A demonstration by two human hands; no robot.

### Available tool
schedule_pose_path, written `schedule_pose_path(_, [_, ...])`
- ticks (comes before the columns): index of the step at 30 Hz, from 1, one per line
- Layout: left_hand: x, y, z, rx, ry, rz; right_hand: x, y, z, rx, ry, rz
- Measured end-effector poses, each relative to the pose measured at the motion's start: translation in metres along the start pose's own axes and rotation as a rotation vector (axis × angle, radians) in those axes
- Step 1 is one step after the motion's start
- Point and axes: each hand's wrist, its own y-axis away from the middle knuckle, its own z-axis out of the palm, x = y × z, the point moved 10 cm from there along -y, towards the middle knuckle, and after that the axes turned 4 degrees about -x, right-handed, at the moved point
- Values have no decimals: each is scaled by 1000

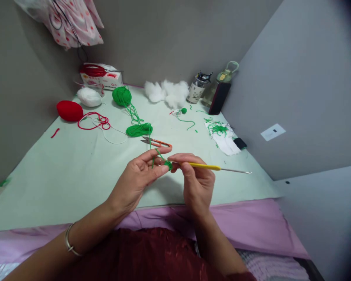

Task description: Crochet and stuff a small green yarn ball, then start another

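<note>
My left hand (140, 171) pinches a small green crochet piece (169, 165) between thumb and fingers. Green yarn runs over its raised index finger, back toward a loose green yarn bundle (139, 130). My right hand (197, 179) grips a crochet hook (204, 166) by its yellow handle. One end of the hook meets the green piece; the other metal end points right. Just beyond my left fingertips lie orange-handled thread snips (158, 143). The exact loop on the hook is too small to make out.
Behind are a red yarn ball (70, 111), a white yarn ball (89, 96), a green yarn ball (122, 96) and white stuffing (167, 93). A pen cup (196, 91), a bottle (213, 91) and a dark phone (220, 98) stand back right. Green scraps lie on white paper (226, 142).
</note>
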Motion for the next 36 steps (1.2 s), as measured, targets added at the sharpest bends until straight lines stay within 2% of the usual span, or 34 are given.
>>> schedule_pose_path(2, [2, 0, -1, 18, -60, 32, -2, 3, 2, -8, 52, -16])
schedule_pose_path(4, [1, 0, -3, 30, -63, 30, -11, 8, 4, -18, 171, -98])
schedule_pose_path(7, [-9, -2, 0, -5, 72, -55, -30, 17, 12, -64, 465, -297])
schedule_pose_path(9, [-18, -3, 4, -46, 191, -141, -34, 18, 11, -56, 525, -348])
schedule_pose_path(11, [-21, -3, 6, -61, 270, -183, -28, 12, -3, 13, 379, -261])
schedule_pose_path(13, [-17, -4, 3, -38, 277, -154, -13, 4, -14, 66, 150, -106])
schedule_pose_path(15, [-10, -3, 1, -10, 200, -90, -2, 0, -12, 52, -4, -7])
schedule_pose_path(18, [-5, -2, 2, -17, 53, -20, -6, -1, -1, -14, 4, -26])
schedule_pose_path(21, [-6, -1, 0, -12, -36, -10, -5, 1, 1, -17, 22, -22])
schedule_pose_path(25, [-7, -1, -6, 11, -68, -18, 16, 2, -2, -11, -176, 110])
schedule_pose_path(28, [-4, 0, -6, 2, -81, -11, 23, 1, -2, -37, -294, 156])
schedule_pose_path(31, [2, 1, -7, 4, -122, 17, 16, 0, -3, -54, -256, 128])
schedule_pose_path(33, [6, 2, -6, 4, -163, 41, 6, 1, -5, -50, -130, 71])
schedule_pose_path(36, [14, 3, -6, 19, -254, 98, -18, 6, -2, -67, 151, -123])
